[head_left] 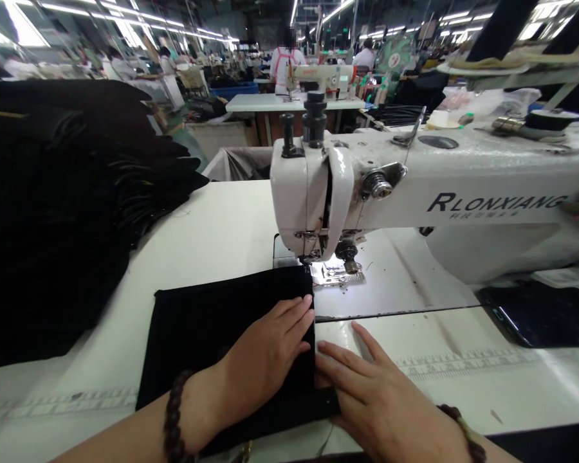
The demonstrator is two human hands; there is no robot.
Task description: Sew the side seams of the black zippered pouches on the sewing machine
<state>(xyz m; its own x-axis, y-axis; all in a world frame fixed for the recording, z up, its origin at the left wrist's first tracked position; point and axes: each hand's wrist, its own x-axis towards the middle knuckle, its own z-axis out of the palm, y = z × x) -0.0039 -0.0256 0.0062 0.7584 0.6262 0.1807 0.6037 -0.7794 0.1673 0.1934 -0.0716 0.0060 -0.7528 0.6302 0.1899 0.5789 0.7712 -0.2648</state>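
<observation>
A folded piece of black fabric (193,334) lies on the sewing table, its far right corner under the needle area of a white sewing machine (309,193). My left hand (258,360) rests flat on top of the fabric, its fingers stretched toward the right edge. Beside that edge, my right hand (371,392) lies with fingers apart, the fingertips against or very close to the fabric's side. Its lower part meets the fabric's near right corner; the thumb is hidden. The metal needle plate (338,275) shows in the machine's light just right of the fabric.
A large pile of black fabric pieces (53,225) covers the table's left side. A dark phone (545,315) lies at the right, under the machine arm. Measuring scales (463,363) run along the table. Beyond stand another sewing machine (323,77) and a person (287,64).
</observation>
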